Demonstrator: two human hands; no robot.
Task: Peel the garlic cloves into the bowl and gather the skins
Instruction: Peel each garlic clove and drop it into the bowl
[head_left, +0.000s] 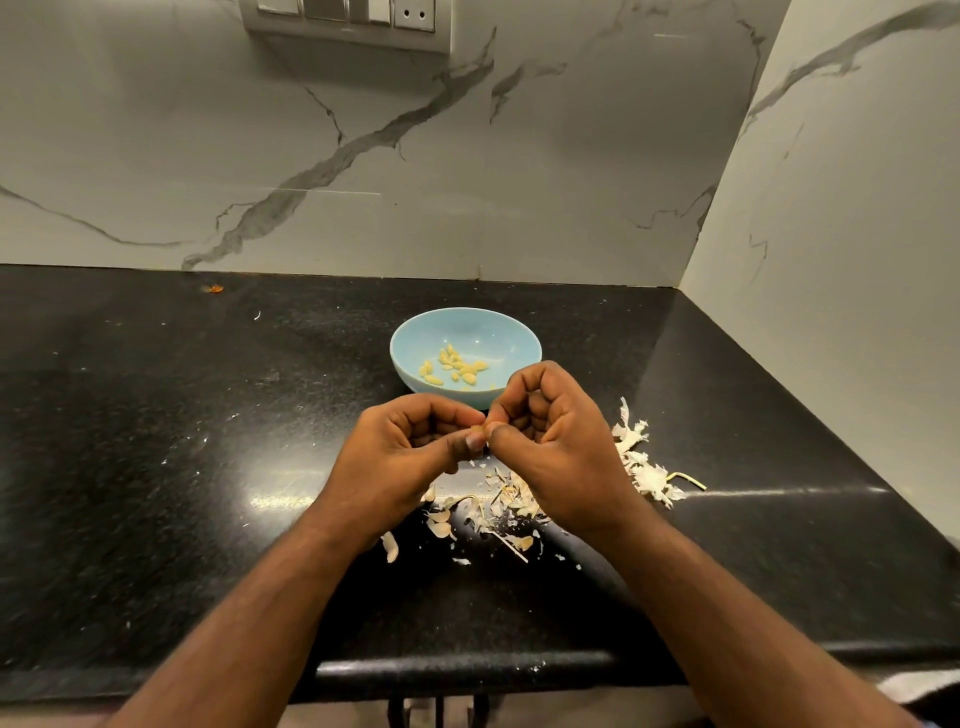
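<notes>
Item: garlic clove (477, 429), small and pale, mostly hidden. It is sitting pinched between the fingertips of both hands, above the counter (156, 441) and just in front of the bowl's near rim.

Item: left hand (410, 452). Its fingers are curling inward, and its thumb and forefinger are meeting the clove from the left.

Item: right hand (550, 441). Its fingers are curling likewise, with thumb and forefinger closing on the same clove from the right. The two hands are touching at the fingertips; both forearms are reaching in over the counter's front edge.

Item: bowl (511, 332), light blue, standing on the counter toward its middle and nearer the back edge than the hands are. A scatter of peeled cloves (453, 366), yellowish, is lying in its bottom.

Item: skins (498, 504), papery and white, lying loose on the counter beneath and between the wrists. A second heap of skins (641, 462) with a thin stalk is lying just right of the right hand, toward the counter's right edge. Small flakes are lying scattered toward the front edge.

Item: counter, black speckled stone, running into a right back corner against marble-patterned wall (467, 156).

Item: switch panel (345, 21), mounted on the wall above the counter's back edge.

Item: small orange scrap (214, 289), lying near the back edge at the left.
</notes>
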